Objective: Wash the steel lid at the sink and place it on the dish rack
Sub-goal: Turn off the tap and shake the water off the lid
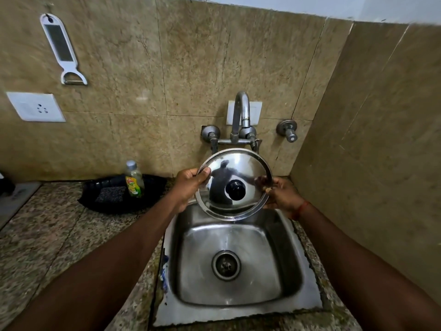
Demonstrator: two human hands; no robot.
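Observation:
A round steel lid (pixel 238 168) with a black knob (pixel 235 190) is held upright above the back of the steel sink (pixel 229 237), its knob side facing me. My left hand (pixel 188 187) grips its left rim, thumb over the edge. My right hand (pixel 281 194) grips its right rim. The lid sits just below the curved tap (pixel 241 111), and no water runs from it. No dish rack is in view.
A black tray (pixel 100 201) on the granite counter left of the sink holds a dish-soap bottle (pixel 134 179) and a scrub pad (pixel 111 194). A white peeler (pixel 62 47) hangs on the tiled wall above a socket (pixel 35 106). A tiled side wall stands close on the right.

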